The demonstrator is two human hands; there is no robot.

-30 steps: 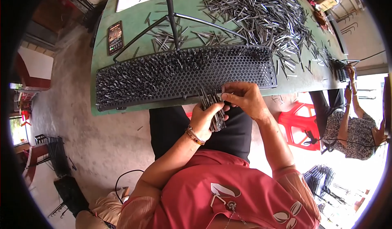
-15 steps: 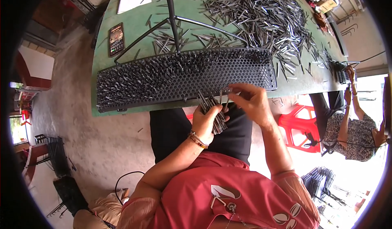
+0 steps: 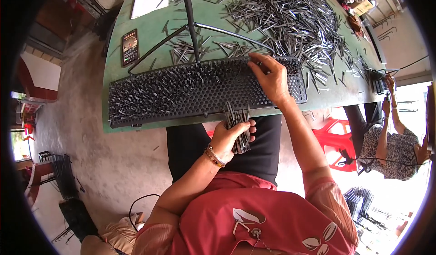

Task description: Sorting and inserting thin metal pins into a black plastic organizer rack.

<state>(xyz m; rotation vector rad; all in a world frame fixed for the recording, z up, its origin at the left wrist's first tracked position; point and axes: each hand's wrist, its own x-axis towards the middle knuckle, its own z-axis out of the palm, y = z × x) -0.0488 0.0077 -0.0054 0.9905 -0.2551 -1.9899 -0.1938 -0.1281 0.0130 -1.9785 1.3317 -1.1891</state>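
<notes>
A bundle of thin dark metal strips [image 3: 240,117] is gripped in my left hand [image 3: 225,138], over my lap just below the table edge. The strips stick up past my thumb and hang below the fingers. My right hand [image 3: 273,80] reaches over a long black perforated rack [image 3: 229,89], its thumb and forefinger curled together near the far rows of holes; anything between them is too small to make out. Upright strips [image 3: 145,93] fill the left part of the rack densely and continue along its far edge. Many round holes in the middle and right show no strip.
A large heap of loose strips [image 3: 290,16] lies on the green table [image 3: 156,30]. A black tubular frame [image 3: 190,25] rises behind the rack. On the left are a phone [image 3: 130,48] and white paper [image 3: 150,2]. Rightward, another person [image 3: 390,152] works by a red stool [image 3: 334,132].
My right hand has moved from beside the bundle up and away, over the far part of the rack. My left hand keeps the bundle and has shifted only slightly.
</notes>
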